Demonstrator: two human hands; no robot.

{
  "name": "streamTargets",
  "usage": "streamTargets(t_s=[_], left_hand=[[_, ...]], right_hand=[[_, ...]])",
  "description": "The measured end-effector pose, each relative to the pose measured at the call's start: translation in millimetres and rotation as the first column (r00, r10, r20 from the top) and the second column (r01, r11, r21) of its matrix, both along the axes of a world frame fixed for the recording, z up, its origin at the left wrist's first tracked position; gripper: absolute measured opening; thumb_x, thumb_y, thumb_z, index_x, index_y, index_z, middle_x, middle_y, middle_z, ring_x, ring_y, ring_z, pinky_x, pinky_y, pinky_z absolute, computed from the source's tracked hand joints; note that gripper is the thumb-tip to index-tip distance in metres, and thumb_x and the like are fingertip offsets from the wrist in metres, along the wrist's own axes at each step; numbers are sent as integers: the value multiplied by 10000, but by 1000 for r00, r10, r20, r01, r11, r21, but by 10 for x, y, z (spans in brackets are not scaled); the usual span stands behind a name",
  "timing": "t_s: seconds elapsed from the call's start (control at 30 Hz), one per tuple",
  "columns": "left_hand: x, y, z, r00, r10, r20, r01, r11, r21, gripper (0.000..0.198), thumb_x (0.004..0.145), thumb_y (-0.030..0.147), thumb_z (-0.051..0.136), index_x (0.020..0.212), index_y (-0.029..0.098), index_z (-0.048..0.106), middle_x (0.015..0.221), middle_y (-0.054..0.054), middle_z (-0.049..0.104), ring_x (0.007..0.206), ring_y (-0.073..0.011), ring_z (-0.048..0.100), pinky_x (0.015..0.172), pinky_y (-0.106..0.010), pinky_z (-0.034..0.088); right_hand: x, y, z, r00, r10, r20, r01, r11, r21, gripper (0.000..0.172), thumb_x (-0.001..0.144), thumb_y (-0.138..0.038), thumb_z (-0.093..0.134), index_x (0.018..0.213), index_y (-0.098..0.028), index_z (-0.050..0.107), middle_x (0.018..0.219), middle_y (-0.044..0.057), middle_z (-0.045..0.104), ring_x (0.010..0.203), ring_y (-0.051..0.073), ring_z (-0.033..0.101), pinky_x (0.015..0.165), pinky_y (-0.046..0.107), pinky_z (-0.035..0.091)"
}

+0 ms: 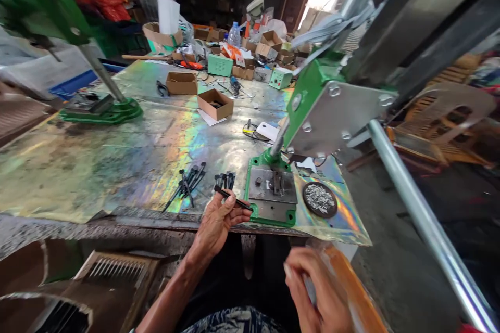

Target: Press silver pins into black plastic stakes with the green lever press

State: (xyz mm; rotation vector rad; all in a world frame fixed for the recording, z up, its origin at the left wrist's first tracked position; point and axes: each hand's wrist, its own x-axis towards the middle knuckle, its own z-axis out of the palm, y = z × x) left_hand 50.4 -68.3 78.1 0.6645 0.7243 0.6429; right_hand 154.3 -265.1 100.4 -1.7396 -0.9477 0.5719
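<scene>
In the head view, the left grip (216, 223) pinches a slim black rod (233, 199) between thumb and fingertips, just in front of the green hand press (271, 192). The rod looks stiff and light, probably easiest to hold mid-shaft. The right grip (316, 294) curls around a blurred pale strip (288, 270), nearer the body than the press. More black rods (187, 182) lie left of the press on the foil-covered worktop (97, 177), with a round dark dish (319, 199) to its right.

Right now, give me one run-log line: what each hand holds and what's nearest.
left hand: black rod | right hand: pale item, unclear | nearest: green bench press, pile of black rods
</scene>
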Motion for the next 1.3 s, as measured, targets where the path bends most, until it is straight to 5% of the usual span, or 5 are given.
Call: streamTargets(t_s=[0.17,0.33,0.47,0.83,1.3], left_hand=[[107,-53,-8,998,-52,-38,53,999,15,440,702,358,733,914,185,388,809,-49,676,662,-159,668,623,-262,558],[172,-103,-5,993,-95,-64,98,995,37,426,686,326,756,903,161,429,831,-52,672,671,-139,662,631,-222,553],[204,-116,-11,991,-88,-97,91,995,28,413,653,312,780,882,139,483,822,-52,667,652,-137,656,612,-217,555],[216,-109,-68,987,-42,-153,53,996,72,374,642,314,783,870,131,548,792,-37,660,633,-141,647,604,-248,561],[234,-96,-47,987,-3,-163,13,998,59,401,607,307,802,858,128,545,771,-35,661,599,-137,633,592,-251,553]], right_hand=[[869,198,-696,946,-318,71,325,931,-164,290,839,-467,459,832,-192,551,531,-7,467,481,168,462,475,285,386],[1608,222,-1084,858,-423,291,488,849,-205,200,799,-317,453,823,-151,561,758,74,576,730,216,538,695,346,421],[1831,281,-1116,825,-344,448,499,816,-292,80,808,-162,502,847,-140,569,882,66,573,861,202,529,830,379,386],[2035,349,-1184,831,-150,535,429,786,-445,57,801,-136,527,828,-161,571,859,60,565,751,178,504,732,335,388],[2047,227,-1191,920,-297,254,356,906,-231,175,856,-313,550,790,-151,557,786,20,546,760,172,507,752,336,392]])
